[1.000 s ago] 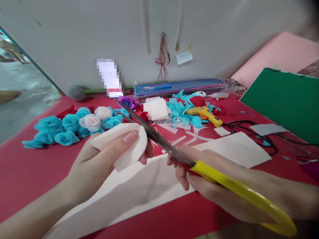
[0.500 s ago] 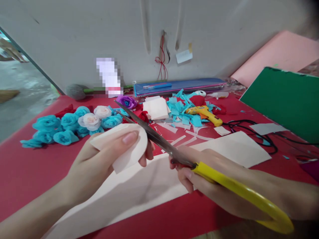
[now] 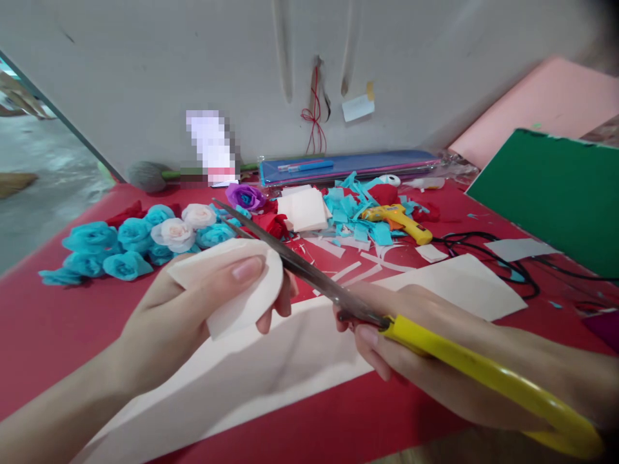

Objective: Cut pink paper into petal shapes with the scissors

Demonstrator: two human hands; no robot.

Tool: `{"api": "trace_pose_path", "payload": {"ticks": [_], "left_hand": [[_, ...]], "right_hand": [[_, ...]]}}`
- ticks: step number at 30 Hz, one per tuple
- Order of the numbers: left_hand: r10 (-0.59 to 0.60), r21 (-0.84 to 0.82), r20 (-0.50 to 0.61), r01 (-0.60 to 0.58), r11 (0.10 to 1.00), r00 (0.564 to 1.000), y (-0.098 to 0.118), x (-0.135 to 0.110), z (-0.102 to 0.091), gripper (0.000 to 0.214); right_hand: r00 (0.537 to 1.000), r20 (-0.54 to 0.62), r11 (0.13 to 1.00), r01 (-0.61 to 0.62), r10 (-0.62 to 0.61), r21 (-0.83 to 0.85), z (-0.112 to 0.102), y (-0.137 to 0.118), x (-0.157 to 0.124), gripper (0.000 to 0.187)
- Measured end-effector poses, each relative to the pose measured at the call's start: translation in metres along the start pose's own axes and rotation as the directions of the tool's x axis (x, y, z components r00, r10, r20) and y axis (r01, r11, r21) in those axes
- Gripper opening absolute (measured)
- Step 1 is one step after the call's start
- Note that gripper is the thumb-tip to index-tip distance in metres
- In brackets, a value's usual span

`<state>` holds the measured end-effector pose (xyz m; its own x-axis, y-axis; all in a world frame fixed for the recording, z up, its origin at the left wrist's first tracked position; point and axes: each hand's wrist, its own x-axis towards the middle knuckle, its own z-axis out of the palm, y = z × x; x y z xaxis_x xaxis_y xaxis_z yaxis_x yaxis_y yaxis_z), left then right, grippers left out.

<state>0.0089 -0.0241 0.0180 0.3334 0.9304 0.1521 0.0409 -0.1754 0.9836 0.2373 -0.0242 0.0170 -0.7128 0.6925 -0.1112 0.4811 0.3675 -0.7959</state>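
Observation:
Between the thumb and fingers of my left hand (image 3: pixel 178 316) is a white paper piece (image 3: pixel 232 306) with a rounded right edge. My right hand (image 3: pixel 416 341) grips yellow-handled scissors (image 3: pixel 314 274), whose long metal blades point up and to the left. The blades lie a little apart at the tips and cross the paper's upper right edge; whether they touch it I cannot tell. A long white paper strip (image 3: pixel 280 374) lies flat beneath both hands.
Blue and pale paper roses (image 3: pixel 130 235) lie on the left of the red tabletop (image 3: pixel 43 335). Behind the scissors are a purple rose (image 3: pixel 245 196), a white paper stack (image 3: pixel 304 211), blue scraps (image 3: pixel 345 209) and a yellow glue gun (image 3: pixel 399 219). A green board (image 3: pixel 546 193) leans at right.
The scissors and my right hand have shifted slightly right and down, with the handle swinging toward the lower right corner. My left hand and the paper have moved a little left.

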Motion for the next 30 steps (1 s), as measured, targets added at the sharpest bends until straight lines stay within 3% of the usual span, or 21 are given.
{"api": "trace_pose_path", "payload": {"ticks": [13,18,24,30], "left_hand": [[-0.045,-0.066,0.064,0.049,0.997,0.997,0.005,0.000,-0.004,0.028],[-0.064,-0.044,0.110,0.070,0.997,0.992,0.007,0.004,-0.008,0.025],[-0.160,-0.001,0.166,0.163,0.987,0.973,0.008,0.002,-0.006,0.030],[-0.120,-0.046,0.084,0.124,0.991,0.989,0.005,0.002,-0.004,0.028]], "right_hand": [[0.997,-0.051,0.993,0.046,-0.052,-0.112,-0.004,0.000,-0.009,0.025],[0.996,-0.048,0.989,0.070,-0.077,-0.132,-0.008,-0.006,-0.005,0.003],[0.995,-0.039,0.996,-0.089,0.088,-0.031,-0.007,-0.003,0.003,0.023],[0.999,0.014,0.998,0.047,-0.048,0.050,-0.002,0.007,-0.003,0.007]]}}
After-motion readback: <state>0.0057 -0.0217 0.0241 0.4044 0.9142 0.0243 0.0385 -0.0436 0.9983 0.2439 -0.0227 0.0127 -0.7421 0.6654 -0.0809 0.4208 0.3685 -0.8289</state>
